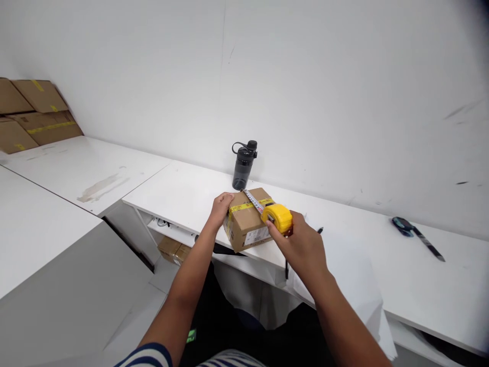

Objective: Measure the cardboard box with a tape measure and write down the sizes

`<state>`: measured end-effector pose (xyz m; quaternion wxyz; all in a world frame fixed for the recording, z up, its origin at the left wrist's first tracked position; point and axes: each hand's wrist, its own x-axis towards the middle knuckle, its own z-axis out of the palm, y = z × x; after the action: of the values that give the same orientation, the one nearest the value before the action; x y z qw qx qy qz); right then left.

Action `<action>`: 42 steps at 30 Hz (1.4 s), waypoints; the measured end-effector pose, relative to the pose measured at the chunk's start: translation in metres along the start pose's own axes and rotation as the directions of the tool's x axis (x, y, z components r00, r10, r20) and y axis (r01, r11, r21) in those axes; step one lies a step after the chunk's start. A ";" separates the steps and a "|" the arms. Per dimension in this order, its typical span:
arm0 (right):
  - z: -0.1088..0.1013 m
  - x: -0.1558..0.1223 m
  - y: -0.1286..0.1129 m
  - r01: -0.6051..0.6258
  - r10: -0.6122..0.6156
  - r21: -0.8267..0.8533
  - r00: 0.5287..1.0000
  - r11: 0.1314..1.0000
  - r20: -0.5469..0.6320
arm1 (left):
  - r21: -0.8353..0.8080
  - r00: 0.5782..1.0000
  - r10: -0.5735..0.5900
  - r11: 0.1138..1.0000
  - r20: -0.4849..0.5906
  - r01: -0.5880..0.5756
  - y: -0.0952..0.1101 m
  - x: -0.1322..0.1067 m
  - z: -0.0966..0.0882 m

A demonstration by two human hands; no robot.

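A small cardboard box (244, 220) with yellow tape and a white label sits at the front edge of the white desk. My right hand (303, 244) grips a yellow tape measure (280, 218) over the box's right side. Its blade (253, 200) is pulled out across the top, reaching the far edge. My left hand (221, 209) rests against the box's left side with fingers curled at the upper left corner; part of the fingers is hidden, and whether they pinch the box cannot be seen fully.
A dark water bottle (243, 165) stands just behind the box, near the wall. White paper sheets (351, 275) lie to the right, with scissors (418, 237) farther right. Cardboard boxes (42, 112) are stacked at far left. Small boxes (171, 248) sit on the shelf below.
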<state>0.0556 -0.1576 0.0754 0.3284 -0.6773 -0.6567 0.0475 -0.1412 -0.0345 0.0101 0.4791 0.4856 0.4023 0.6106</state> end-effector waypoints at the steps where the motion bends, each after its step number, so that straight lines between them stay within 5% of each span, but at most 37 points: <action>1: 0.001 0.004 -0.003 0.012 -0.012 -0.014 1.000 1.000 0.017 | -0.002 1.000 -0.001 1.000 0.001 0.001 0.000 -0.001 0.000; 12: 0.043 0.095 -0.044 0.141 -0.115 -0.120 0.972 0.983 0.203 | -0.004 1.000 -0.007 1.000 0.015 0.007 0.000 -0.001 -0.002; 17: 0.042 0.105 -0.034 0.124 -0.120 -0.010 0.973 0.992 0.199 | -0.017 1.000 0.000 1.000 0.024 0.001 0.001 -0.005 -0.006; 20: 0.032 0.097 -0.017 0.031 -0.059 0.212 0.990 0.977 0.129 | -0.064 0.999 0.022 0.998 0.035 -0.019 0.001 -0.011 -0.012; 25: 0.021 0.077 0.003 0.005 -0.143 0.729 0.982 0.685 0.127 | -0.218 1.000 0.018 0.976 0.016 -0.014 -0.006 -0.018 -0.025; 28: 0.027 0.074 0.004 0.051 -0.200 0.834 0.977 0.549 0.072 | -0.274 0.999 0.017 0.961 -0.042 -0.028 -0.011 -0.022 -0.031; 33: 0.043 0.080 -0.007 0.082 -0.118 0.893 0.992 0.442 -0.032 | -0.328 0.996 -0.020 0.945 -0.082 -0.008 -0.014 -0.038 -0.042; 36: 0.046 0.079 -0.018 0.021 -0.165 0.884 0.984 0.468 0.064 | -0.194 0.992 -0.054 0.980 -0.117 0.031 -0.014 -0.048 -0.055; 39: 0.045 0.076 -0.030 -0.006 -0.275 0.871 0.948 0.491 0.162 | 0.130 0.977 -0.020 0.990 -0.214 0.048 -0.015 -0.049 -0.072; 42: 0.044 0.075 -0.045 -0.012 -0.352 0.849 0.907 0.528 0.232 | 0.504 0.944 0.095 0.860 -0.316 0.082 -0.013 -0.044 -0.081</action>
<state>0.0055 -0.0752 0.0913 0.4811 -0.3469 -0.6679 0.4495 -0.2147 -0.0766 -0.0278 0.2569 0.4871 0.6222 0.5564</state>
